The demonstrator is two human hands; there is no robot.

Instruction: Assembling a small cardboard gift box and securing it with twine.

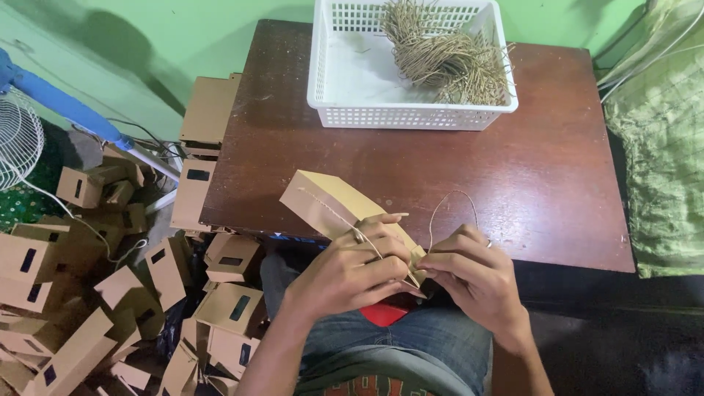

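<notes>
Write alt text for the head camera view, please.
Two hands, left hand and right hand, hold a small brown paper bag and a thin twine over a dark wooden table. A white basket holds twine bundles; finished bags lie piled beside it.

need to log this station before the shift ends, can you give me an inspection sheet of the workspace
surface: dark brown wooden table, worn, mostly bare
job's things: flat brown paper bag with a thin twine looped at its edge
clutter: white plastic basket holding a bundle of twine pieces; heap of brown paper bags on the floor at left
hands: left hand and right hand both grip the bag
cables: thin cords by the fan
surroundings: fan, green wall, green cloth
</notes>
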